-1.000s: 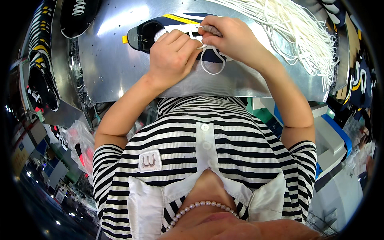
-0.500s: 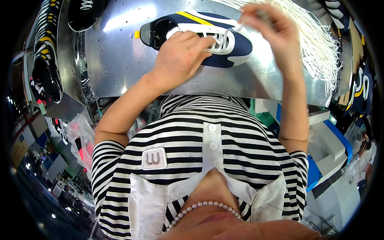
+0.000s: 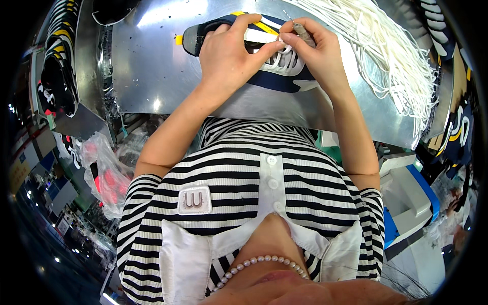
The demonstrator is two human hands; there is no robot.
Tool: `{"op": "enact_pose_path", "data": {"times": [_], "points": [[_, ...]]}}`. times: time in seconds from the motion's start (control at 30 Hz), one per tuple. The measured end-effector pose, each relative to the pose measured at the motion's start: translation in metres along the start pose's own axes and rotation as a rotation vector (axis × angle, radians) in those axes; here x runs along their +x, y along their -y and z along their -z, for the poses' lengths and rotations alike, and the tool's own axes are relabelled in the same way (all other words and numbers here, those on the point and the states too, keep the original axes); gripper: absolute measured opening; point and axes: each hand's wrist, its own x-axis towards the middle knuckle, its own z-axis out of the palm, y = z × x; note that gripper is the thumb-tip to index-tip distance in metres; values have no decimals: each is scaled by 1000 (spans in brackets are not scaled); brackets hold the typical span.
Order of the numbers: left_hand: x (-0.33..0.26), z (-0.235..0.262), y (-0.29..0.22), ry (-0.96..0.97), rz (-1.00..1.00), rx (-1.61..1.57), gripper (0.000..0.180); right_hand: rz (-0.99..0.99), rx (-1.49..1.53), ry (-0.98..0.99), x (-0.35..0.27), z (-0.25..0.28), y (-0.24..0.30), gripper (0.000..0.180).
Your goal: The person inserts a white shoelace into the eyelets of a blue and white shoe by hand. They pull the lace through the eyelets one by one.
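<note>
Head view shows the navy shoe (image 3: 277, 80) lying on the bench (image 3: 152, 76) beneath the left hand (image 3: 227, 56), its thumb and forefinger parted, while the right hand (image 3: 324, 51) (over the toe end) pinches a white lace (image 3: 287, 49).

your shirt (image 3: 229, 175) in black and white stripes, collar (image 3: 185, 254) plain white, your necklace (image 3: 261, 258) pearly pale, the shoe (image 3: 272, 81) before you navy and white with a yellow stripe and yellow heel tab (image 3: 179, 39), the bundle of laces (image 3: 391, 66) white, your table (image 3: 152, 76) silver-grey
</note>
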Motion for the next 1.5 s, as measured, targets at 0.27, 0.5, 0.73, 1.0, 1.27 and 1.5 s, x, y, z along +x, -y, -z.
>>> {"op": "enact_pose_path", "data": {"times": [0.27,0.5,0.73,1.0,1.27,1.5], "points": [[2,-3,12,5,75,-156,50,-247,419,132,-9,15,25,14],[4,-1,8,-6,7,-113,46,-175,366,-64,-8,1,16,25],[6,7,-6,69,32,-50,45,28,165,199,-33,3,50,9],[6,1,2,29,51,-119,51,68,-19,-140,-7,-6,-2,15],[6,-9,6,-78,-38,-42,56,18,-290,-129,-21,3,12,21],[4,-5,-2,-25,53,13,59,11,-379,-57,-29,11,12,14]]}}
